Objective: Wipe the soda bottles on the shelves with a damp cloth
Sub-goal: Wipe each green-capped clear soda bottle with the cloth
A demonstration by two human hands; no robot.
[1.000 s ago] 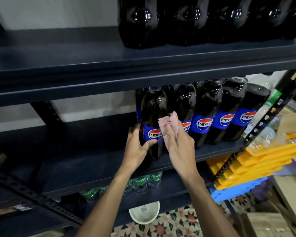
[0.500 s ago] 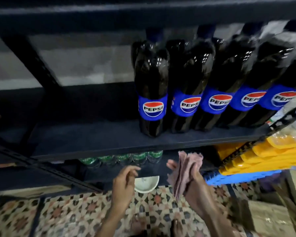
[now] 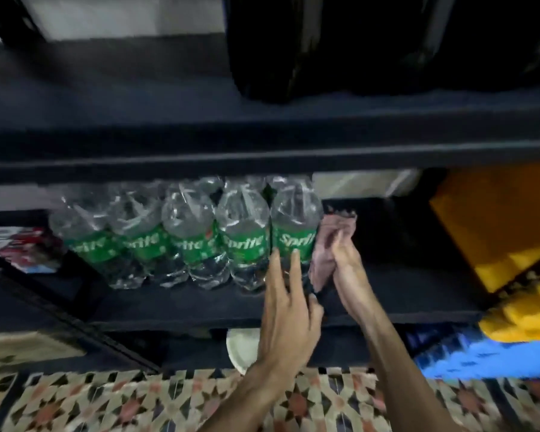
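Five clear bottles [image 3: 184,235] stand packed side by side on the lower shelf [image 3: 169,304], their tops close under the upper shelf [image 3: 262,157]. Right of the last bottle the shelf lies bare up to the yellow crates [image 3: 496,226]. The right hand [image 3: 346,269] and its cloth [image 3: 331,235] fill part of that room. A slanted brace [image 3: 75,319] crosses the left front.

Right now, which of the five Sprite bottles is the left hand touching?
The rightmost Sprite bottle, next to the pink cloth: the left hand touches its label, while the other four stand untouched.
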